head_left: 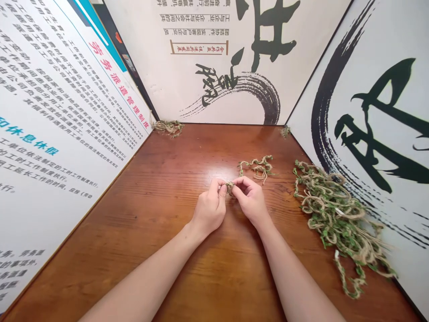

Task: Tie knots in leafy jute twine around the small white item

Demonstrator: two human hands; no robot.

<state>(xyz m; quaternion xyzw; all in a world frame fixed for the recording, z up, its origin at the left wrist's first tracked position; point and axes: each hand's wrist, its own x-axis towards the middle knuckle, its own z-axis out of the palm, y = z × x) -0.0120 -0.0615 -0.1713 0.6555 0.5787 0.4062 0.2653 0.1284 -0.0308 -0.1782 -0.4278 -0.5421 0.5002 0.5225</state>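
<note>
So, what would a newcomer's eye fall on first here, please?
The big heap of leafy jute twine on the right of the wooden table would likely catch the eye first. Next come the left hand and right hand, pinching a small twine knot at the centre. Large black calligraphy fills the right panel.

Tan jute twine (pixel 338 219) at right is dotted with small green leaves. The bench (pixel 134 241) is reddish-brown with darker wood grain. The right wall panel (pixel 372 76) is white with black brushstrokes; the left panel (pixel 67 112) has black, blue and red characters.
</note>
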